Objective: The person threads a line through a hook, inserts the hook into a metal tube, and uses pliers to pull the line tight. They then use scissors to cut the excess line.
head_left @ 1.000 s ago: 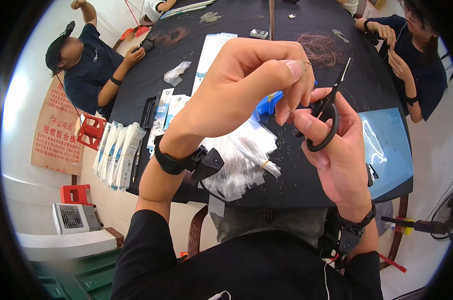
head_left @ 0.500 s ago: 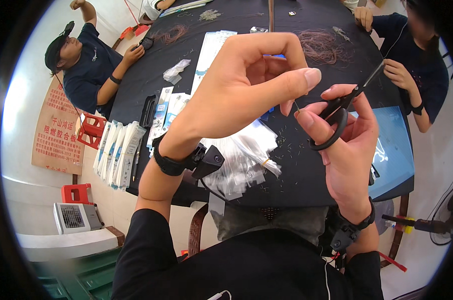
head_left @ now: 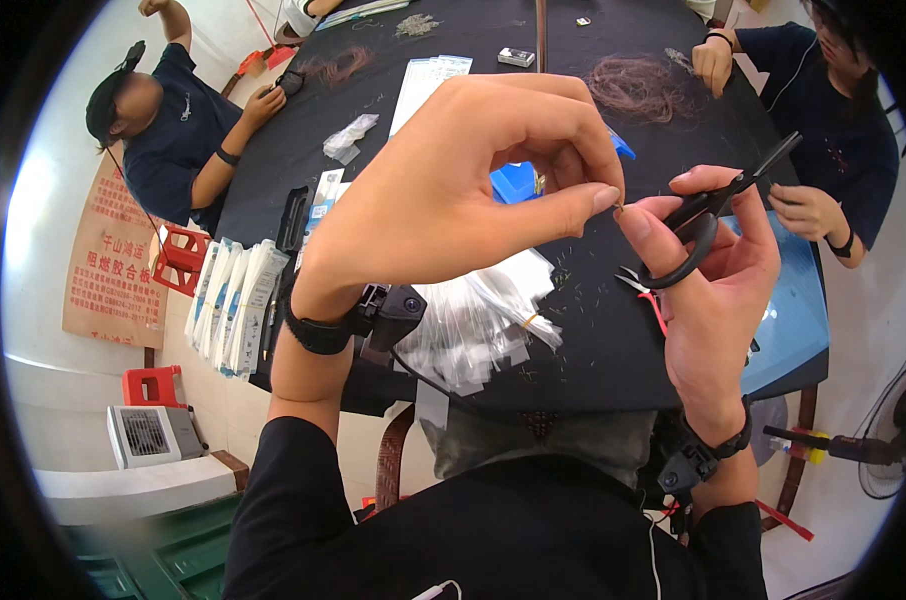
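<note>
Above the black-covered table, my left hand (head_left: 463,185) pinches with thumb and forefinger at a tiny, thin thing too small to name. Its fingertips meet those of my right hand (head_left: 718,325), whose thumb and forefinger are also pressed together there. Black scissors (head_left: 770,162) hang on the right hand, a handle loop around the thumb side and the blades pointing up and right. Below the hands lie red-handled pliers (head_left: 630,281), partly hidden by the right hand. A blue box (head_left: 513,183) shows through the gap in my left hand.
Transparent plastic bags (head_left: 458,335) are heaped on the table before me. Packed sleeves (head_left: 235,305) stand at its left edge. Tangled reddish-brown line (head_left: 638,92) lies farther back, and a light-blue sheet (head_left: 795,315) at right. Co-workers sit left (head_left: 178,130) and right (head_left: 833,110).
My left fingertips have come down to meet the right ones, and my right hand has shifted slightly right with the scissors. The pliers and more of the blue box now show.
</note>
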`<state>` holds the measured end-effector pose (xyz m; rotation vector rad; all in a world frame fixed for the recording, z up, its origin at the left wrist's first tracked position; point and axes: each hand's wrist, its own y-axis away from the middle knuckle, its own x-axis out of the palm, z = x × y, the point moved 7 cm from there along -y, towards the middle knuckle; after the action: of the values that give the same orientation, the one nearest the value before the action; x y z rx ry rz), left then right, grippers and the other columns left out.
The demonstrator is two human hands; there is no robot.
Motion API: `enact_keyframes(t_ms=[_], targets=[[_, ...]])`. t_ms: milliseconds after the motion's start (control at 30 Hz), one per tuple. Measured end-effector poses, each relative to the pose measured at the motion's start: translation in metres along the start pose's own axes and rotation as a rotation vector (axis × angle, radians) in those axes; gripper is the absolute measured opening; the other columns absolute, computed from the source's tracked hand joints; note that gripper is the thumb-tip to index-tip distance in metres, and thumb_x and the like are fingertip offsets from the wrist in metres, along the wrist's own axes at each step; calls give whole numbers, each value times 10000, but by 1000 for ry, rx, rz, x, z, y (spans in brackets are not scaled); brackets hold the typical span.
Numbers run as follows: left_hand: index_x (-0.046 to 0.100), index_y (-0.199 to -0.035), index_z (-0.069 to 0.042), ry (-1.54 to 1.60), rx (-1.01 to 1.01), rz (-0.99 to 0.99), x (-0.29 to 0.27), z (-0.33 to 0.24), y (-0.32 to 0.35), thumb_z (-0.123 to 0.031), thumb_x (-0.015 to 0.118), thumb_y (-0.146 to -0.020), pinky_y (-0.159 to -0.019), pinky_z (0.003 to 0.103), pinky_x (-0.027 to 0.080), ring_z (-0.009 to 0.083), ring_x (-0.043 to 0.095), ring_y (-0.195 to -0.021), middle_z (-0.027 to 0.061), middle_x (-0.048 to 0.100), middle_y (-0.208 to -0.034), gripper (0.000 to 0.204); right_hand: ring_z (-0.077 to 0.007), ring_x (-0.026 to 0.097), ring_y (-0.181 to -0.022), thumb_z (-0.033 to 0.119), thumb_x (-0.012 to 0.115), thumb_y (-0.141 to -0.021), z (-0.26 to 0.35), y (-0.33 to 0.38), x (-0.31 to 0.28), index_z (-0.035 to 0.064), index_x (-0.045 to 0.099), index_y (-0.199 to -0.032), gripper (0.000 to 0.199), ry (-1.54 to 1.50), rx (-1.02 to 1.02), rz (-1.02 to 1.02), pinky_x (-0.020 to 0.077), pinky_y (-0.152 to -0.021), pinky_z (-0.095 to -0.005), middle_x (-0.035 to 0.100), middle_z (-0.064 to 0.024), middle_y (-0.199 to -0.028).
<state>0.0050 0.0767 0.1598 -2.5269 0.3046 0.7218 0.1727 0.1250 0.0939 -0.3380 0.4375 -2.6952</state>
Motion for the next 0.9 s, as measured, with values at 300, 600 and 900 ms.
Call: enact_keyframes(t_ms=[300, 600, 900], targets=[[754, -1065, 43, -98, 66, 2, 0, -3, -1, 19, 757, -956, -777, 274, 589, 168, 721, -860, 112, 680, -1032, 112, -4, 579, -535, 111, 890, -876, 3, -2, -13, 40, 660, -1151, 366, 66, 104, -34, 337, -453, -149, 797, -92, -870], [754, -1058, 39, -95, 73, -1, -2, 0, -1, 23, 750, -959, -773, 266, 584, 163, 725, -847, 110, 687, -1031, 101, -33, 575, -471, 164, 858, -912, -21, -11, -39, -47, 750, -1192, 367, 469, 391, 72, 372, -421, -184, 683, -28, -676], [738, -1073, 74, -90, 107, -22, -12, -4, -1, 59, 725, -956, -759, 267, 596, 165, 724, -834, 128, 695, -1053, 118, -219, 645, -513, 199, 836, -910, -52, 6, -31, -70, 713, -976, 303, 1038, 384, 366, 465, -468, -342, 658, -107, -645]])
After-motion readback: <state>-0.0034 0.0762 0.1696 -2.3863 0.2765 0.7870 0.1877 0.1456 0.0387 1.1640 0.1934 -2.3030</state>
